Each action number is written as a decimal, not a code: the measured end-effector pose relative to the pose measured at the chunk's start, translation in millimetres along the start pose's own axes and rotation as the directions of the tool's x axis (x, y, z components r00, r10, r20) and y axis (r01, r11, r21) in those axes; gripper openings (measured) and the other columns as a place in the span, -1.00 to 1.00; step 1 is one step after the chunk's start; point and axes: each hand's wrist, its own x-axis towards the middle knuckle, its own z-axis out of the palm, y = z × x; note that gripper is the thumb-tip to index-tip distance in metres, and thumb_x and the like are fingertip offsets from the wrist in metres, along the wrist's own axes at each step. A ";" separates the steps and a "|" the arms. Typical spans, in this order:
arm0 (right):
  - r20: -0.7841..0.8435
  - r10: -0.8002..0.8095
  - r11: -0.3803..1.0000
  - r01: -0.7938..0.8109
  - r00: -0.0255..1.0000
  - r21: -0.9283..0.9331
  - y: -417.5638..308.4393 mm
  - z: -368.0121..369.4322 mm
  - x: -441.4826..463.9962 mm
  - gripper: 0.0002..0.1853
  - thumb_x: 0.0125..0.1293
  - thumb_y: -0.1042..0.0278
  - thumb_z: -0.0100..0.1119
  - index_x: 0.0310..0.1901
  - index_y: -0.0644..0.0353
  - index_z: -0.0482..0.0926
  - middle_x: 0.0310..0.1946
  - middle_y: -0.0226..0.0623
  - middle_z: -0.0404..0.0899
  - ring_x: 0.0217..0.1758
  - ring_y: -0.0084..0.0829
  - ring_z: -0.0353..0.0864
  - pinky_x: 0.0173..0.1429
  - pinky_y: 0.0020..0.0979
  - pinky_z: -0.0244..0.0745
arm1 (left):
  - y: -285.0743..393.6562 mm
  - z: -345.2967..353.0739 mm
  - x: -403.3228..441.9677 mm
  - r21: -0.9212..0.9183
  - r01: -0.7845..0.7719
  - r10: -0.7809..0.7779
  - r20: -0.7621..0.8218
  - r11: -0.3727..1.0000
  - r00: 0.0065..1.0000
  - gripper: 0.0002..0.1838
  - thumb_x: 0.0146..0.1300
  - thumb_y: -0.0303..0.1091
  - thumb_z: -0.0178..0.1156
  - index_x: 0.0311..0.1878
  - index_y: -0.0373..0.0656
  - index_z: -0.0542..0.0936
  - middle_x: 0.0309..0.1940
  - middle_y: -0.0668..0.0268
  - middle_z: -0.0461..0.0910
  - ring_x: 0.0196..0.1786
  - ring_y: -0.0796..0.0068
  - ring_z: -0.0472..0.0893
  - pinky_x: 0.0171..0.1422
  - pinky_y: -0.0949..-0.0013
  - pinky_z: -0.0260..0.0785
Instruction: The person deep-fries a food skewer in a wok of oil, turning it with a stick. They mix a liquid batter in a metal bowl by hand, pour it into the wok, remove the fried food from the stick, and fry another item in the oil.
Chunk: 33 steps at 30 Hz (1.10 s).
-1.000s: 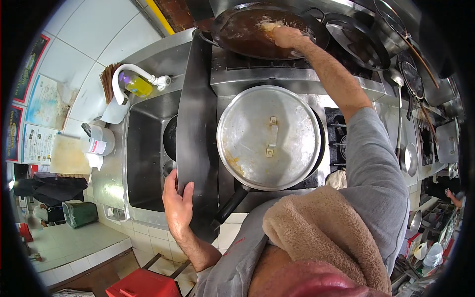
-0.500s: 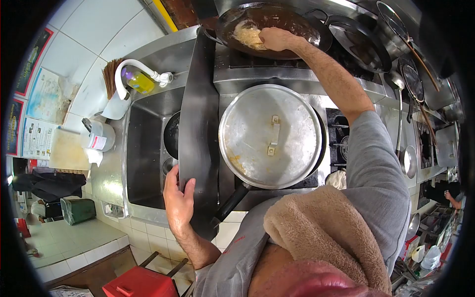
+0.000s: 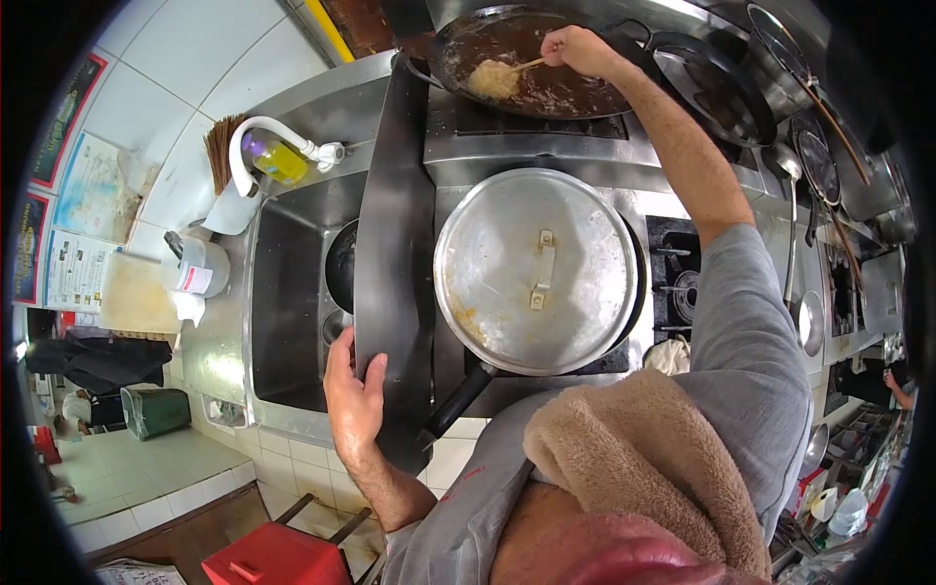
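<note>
a pale, shaggy clump (image 3: 494, 81) tips a thin stick (image 3: 529, 64) in the round, dark wok (image 3: 450, 57); the right hand (image 3: 577, 51) grasps the stick; the left hand (image 3: 354, 402) is loosely open, thumb and fingers parted at the edge of the smooth metal divider (image 3: 394, 224).

- Wok (image 3: 492, 34): dark metal, wet and glossy inside
- Pale clump (image 3: 495, 80): rough, fibrous, on a wooden-looking stick (image 3: 529, 64)
- Partition (image 3: 392, 263): smooth metal, softly reflective
- Lid (image 3: 497, 283): dull silvery metal, stained
- Towel (image 3: 629, 439): fluffy, matt cloth
- Tap (image 3: 330, 155): glossy white plastic, by its look
- Wall tiles (image 3: 171, 54): smooth, shiny
- Sink (image 3: 288, 292): satin metal
</note>
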 end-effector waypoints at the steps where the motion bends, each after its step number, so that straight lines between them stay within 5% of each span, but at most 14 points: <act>1: -0.060 0.021 0.988 -0.030 0.998 -0.152 2.0 1.2 -6.0 -0.87 0.09 0.36 0.16 -0.29 0.09 0.57 -0.44 -0.25 0.58 -0.30 -0.31 0.56 -0.17 -0.31 0.44 | -0.6 -0.1 0.1 0.013 -0.005 0.005 0.000 1.000 1.000 -0.54 0.09 -0.52 0.20 0.09 -0.36 0.37 -0.07 0.02 0.49 -0.03 0.19 0.53 0.05 0.30 0.37; 3: -0.124 0.104 0.925 -0.142 0.987 -0.353 1.3 3.5 -13.8 -0.89 0.12 0.38 0.13 -0.29 0.03 0.57 -0.27 -0.23 0.59 -0.14 -0.17 0.57 -0.07 -0.21 0.48 | 3.1 -1.2 0.2 -0.009 0.050 -0.050 0.033 0.999 0.998 -0.53 0.11 -0.58 0.14 0.13 -0.38 0.33 -0.02 0.05 0.46 0.03 0.25 0.48 0.12 0.31 0.32; 10: -0.096 0.096 0.893 -0.129 0.991 -0.432 62.4 24.5 15.6 -0.86 0.09 0.44 0.11 -0.28 0.09 0.57 -0.29 -0.15 0.57 -0.13 -0.13 0.55 -0.08 -0.20 0.45 | 7.2 -0.3 0.9 -0.066 0.140 -0.136 0.061 0.988 0.989 -0.53 0.13 -0.63 0.09 0.16 -0.40 0.30 0.02 0.07 0.44 0.08 0.33 0.45 0.18 0.34 0.28; 24: -0.209 0.126 0.746 -0.232 0.970 -0.624 78.1 31.4 55.9 -0.73 0.24 0.38 0.02 -0.02 0.02 0.53 0.06 -0.26 0.42 0.17 -0.17 0.39 0.13 -0.20 0.44 | 10.4 0.1 7.5 0.048 0.133 -0.136 0.058 0.990 0.989 -0.58 0.10 -0.63 0.12 0.09 -0.36 0.37 -0.07 0.13 0.50 0.01 0.38 0.49 0.12 0.38 0.29; 33: -0.222 0.226 0.684 -0.316 0.949 -0.658 94.3 11.7 44.2 -0.75 0.21 0.43 0.02 -0.07 0.11 0.54 -0.07 -0.12 0.52 0.02 -0.10 0.54 0.01 -0.17 0.52 | 8.8 0.4 8.2 0.054 0.129 -0.131 0.052 0.990 0.990 -0.58 0.11 -0.62 0.13 0.08 -0.34 0.38 -0.11 0.16 0.51 -0.04 0.40 0.51 0.08 0.40 0.33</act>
